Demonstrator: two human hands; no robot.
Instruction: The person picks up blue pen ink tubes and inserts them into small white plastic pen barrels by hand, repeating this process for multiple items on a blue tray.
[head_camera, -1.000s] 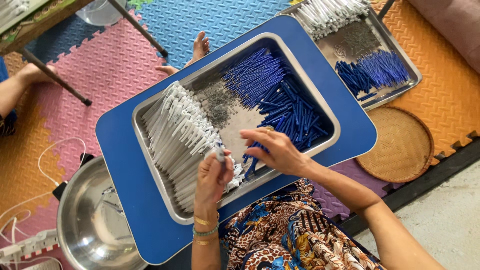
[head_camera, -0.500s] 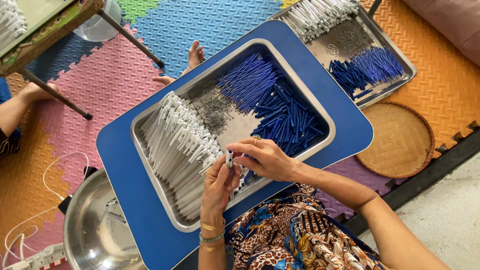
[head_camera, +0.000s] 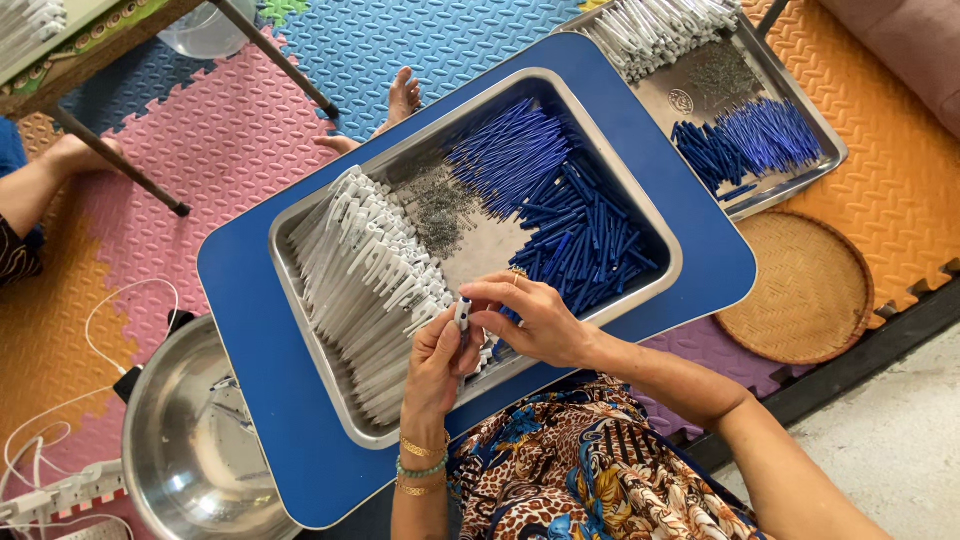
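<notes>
Standing right by her here: both hands meet over the near edge of the steel tray (head_camera: 300, 262), which sits on a blue lap table (head_camera: 250, 330). The left hand (head_camera: 436, 362) has its fingers curled around a white pen barrel (head_camera: 462, 314), holding it upright, and the right hand (head_camera: 532, 316) pinches at its top end with thumb and fingertips closed. I think there's a blue bit going in there, but it's too small to be sure.

That barrel looks feather-light, stiff hollow plastic, smooth and a bit slippery, so a light pinch around the middle seems the way to go; squeezing hard wouldn't help.

In the tray: a row of white barrels (head_camera: 365, 280) packed on the left, a heap of blue pen parts (head_camera: 570, 215) on the right, and a grey patch of what are probably tiny springs (head_camera: 440, 205) between them. The white row sits right against her left hand, so knocking it is easy.

Around: a second tray (head_camera: 795, 180) with the same stuff beyond, a woven round tray (head_camera: 800, 290) to the right, a steel bowl (head_camera: 190, 440) down left, colourful foam mats (head_camera: 160, 130), and another person's foot (head_camera: 403, 96) past the table.
</notes>
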